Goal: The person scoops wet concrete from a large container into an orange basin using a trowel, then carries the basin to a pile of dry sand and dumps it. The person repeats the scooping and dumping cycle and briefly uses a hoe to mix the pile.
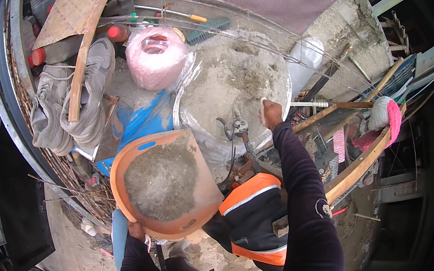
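An orange plastic tub [205,195] with slot handles, one side cut low, holds a heap of grey powder [161,177]. My left hand [136,231] is closed on its near rim, with the fingers partly hidden. Behind the tub is a wide white sack [179,99] full of pale grey powder [218,77], its surface dug into in places. Over the right edge of this sack, my right hand [271,115] is closed around a pale, whitish thing whose kind I cannot make out. A metal tap [239,124] stands between the sack and my right forearm.
Grey shoes [84,99] and a woven panel [76,9] lie at left, near a roll of pink string [156,56]. Blue plastic sheeting [147,117] sits behind the tub. Near my right arm are an orange-and-black bag [256,215] and a wooden plank [358,167].
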Motion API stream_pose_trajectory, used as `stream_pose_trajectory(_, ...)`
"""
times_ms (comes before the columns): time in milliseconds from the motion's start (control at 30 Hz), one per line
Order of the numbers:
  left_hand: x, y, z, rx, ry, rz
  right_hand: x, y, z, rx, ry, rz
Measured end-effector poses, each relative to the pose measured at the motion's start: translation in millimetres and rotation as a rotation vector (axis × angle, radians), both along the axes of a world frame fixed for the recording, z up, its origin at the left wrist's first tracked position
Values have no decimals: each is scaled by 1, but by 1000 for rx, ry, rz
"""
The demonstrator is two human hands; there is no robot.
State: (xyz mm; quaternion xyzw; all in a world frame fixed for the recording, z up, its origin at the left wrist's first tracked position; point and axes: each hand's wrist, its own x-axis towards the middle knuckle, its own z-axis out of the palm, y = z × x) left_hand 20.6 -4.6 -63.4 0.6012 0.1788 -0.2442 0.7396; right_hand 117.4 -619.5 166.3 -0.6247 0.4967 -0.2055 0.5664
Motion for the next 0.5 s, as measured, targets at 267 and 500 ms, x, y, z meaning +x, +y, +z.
stream_pose_trajectory(267,3,-15,20,82,37,0,-51,70,51,-110,170,460)
stream_pose_trajectory(500,0,5,-2,147,19,-28,-69,132,69,-922,257,676)
